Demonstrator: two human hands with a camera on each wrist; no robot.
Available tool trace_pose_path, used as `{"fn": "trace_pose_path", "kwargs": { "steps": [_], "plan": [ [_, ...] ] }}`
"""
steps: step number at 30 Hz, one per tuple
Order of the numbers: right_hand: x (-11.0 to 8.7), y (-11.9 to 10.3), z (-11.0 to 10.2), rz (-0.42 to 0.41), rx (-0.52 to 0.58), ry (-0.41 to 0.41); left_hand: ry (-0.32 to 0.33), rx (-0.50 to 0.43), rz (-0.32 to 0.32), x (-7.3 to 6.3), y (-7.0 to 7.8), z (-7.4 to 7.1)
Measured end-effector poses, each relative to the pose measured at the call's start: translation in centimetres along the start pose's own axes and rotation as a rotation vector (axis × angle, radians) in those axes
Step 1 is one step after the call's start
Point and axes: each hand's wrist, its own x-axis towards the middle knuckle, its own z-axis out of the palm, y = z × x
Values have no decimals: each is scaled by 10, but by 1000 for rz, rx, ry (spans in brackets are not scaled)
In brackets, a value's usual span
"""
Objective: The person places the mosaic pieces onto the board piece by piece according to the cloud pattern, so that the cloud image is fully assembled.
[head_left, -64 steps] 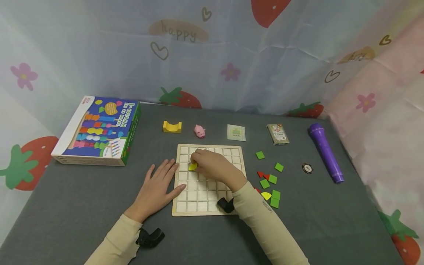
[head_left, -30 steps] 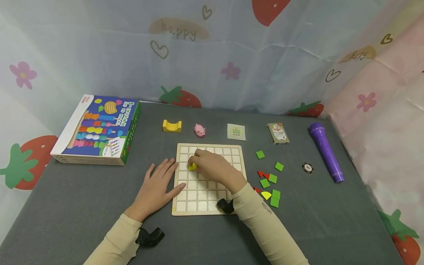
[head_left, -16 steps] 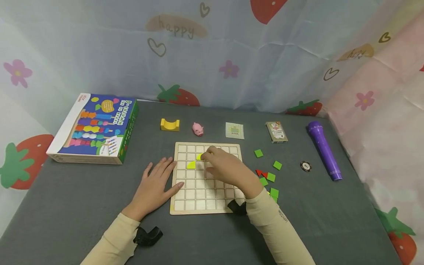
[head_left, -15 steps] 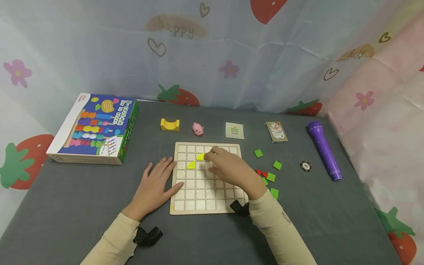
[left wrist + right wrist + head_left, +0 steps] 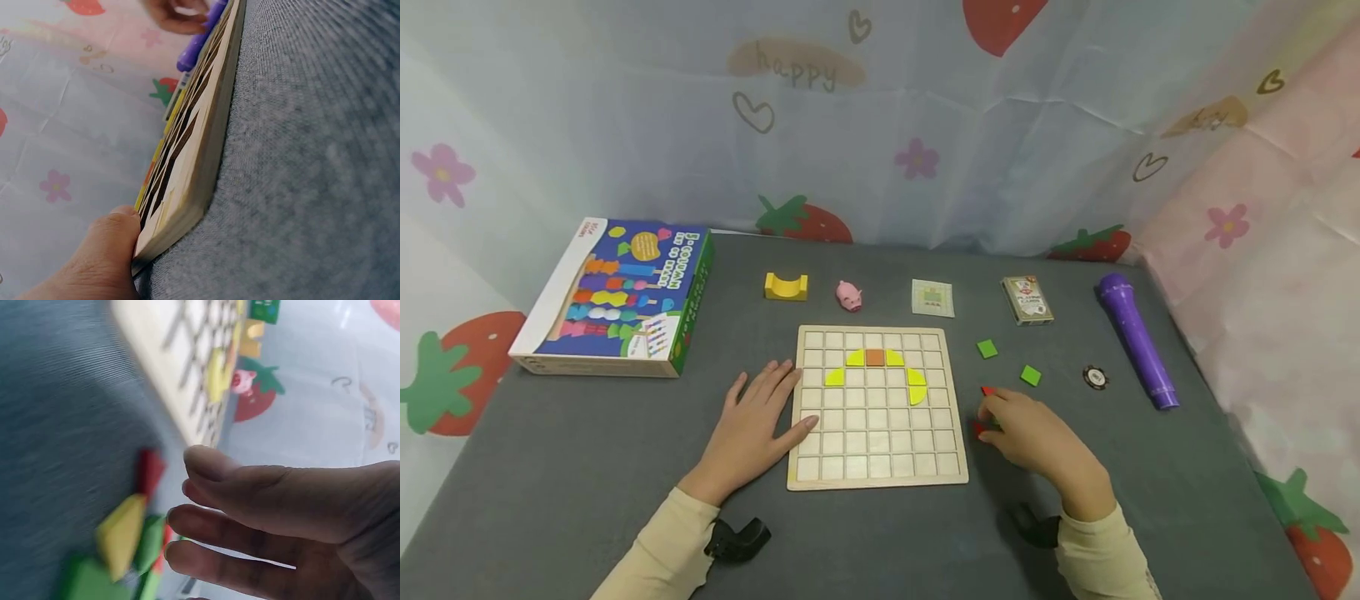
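Note:
My left hand (image 5: 751, 437) lies spread on the table with its fingertips and thumb at the left edge of the wooden grid board (image 5: 880, 483). On the board, several yellow quarter-round tiles (image 5: 917, 393) and one orange square tile (image 5: 875, 357) form an arch. To the board's right, my right hand (image 5: 1041, 437) reaches over the loose tiles, covering most of them from the head view. Its thumb and fingers are apart, with nothing between them in the right wrist view. Below the fingertips there lie a red triangle (image 5: 149, 474), a yellow tile (image 5: 122, 534) and green tiles (image 5: 150, 544).
Two green squares (image 5: 987, 348) lie beyond the right hand, near a poker chip (image 5: 1096, 377) and a purple tube (image 5: 1138, 342). Behind the board stand a yellow block (image 5: 786, 287), pink pig (image 5: 849, 296), pattern card (image 5: 932, 298) and card box (image 5: 1027, 300). A toy box (image 5: 617, 300) is far left.
My right hand has left the yellow tiles on the board and moved right, to the loose tiles. The orange tile and more yellow tiles are now uncovered. My left hand stays in place.

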Motion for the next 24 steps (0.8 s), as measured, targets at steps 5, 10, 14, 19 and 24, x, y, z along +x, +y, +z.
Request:
{"fn": "trace_pose_path", "kwargs": {
  "steps": [5,10,14,19,24],
  "plan": [
    [-14,9,11,70,10,-37,-8,0,7,0,3,1],
    [-17,10,17,83,-6,0,-1,-1,13,0,5,0],
    [-18,10,16,97,-38,27,2,5,14,1,5,-1],
    [-18,10,14,81,-27,48,-1,17,2,1,4,-2],
    [-13,11,15,43,-13,57,-13,7,-15,0,3,-4]
  ]
}}
